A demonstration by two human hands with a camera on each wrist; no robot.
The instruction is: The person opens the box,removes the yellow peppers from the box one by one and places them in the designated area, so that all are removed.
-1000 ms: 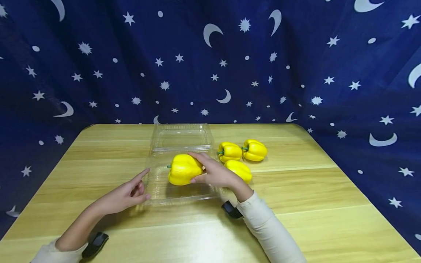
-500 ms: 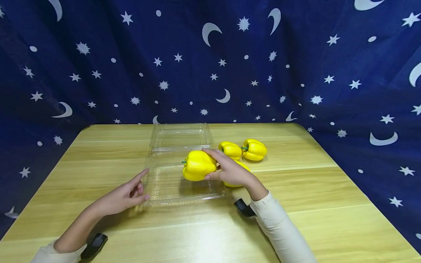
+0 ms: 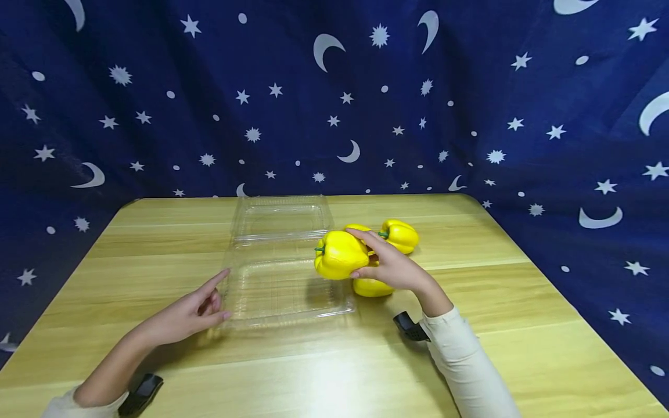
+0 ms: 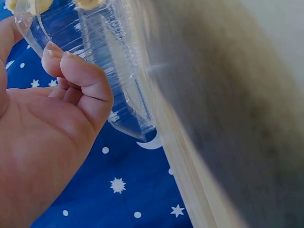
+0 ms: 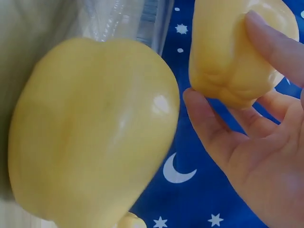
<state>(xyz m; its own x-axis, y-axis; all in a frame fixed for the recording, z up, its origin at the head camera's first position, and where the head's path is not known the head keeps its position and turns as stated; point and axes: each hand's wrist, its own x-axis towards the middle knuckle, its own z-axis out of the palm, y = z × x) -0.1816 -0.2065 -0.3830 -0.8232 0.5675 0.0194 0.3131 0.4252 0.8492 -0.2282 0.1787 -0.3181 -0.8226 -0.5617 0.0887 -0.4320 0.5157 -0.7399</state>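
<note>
My right hand (image 3: pixel 392 264) grips a yellow bell pepper (image 3: pixel 340 255) between thumb and fingers, its green stem pointing left. It is held above the right edge of the clear plastic clamshell container (image 3: pixel 282 316), whose lid (image 3: pixel 284 217) lies folded back, away from me. In the right wrist view, the fingers hold the blunt end of the gripped pepper (image 5: pixel 223 52). Beside it, another bell pepper (image 5: pixel 95 133) looms large. At the container's left edge is my left hand (image 3: pixel 180 316), index finger and thumb stretched out, the other fingers bent. Those two fingertips touch or nearly touch the edge.
Right of the container, a bell pepper (image 3: pixel 372 288) lies below my right hand. Another pepper (image 3: pixel 401 235) is farther back, and a third (image 3: pixel 358 227) is mostly hidden. A dark blue curtain (image 3: pixel 282 128) with stars and moons hangs behind the wooden table (image 3: pixel 470 307).
My right hand has carried the pepper rightward and slightly up, from over the container's middle to its right edge. The left hand keeps its pose at the container. The head view has shifted a little.
</note>
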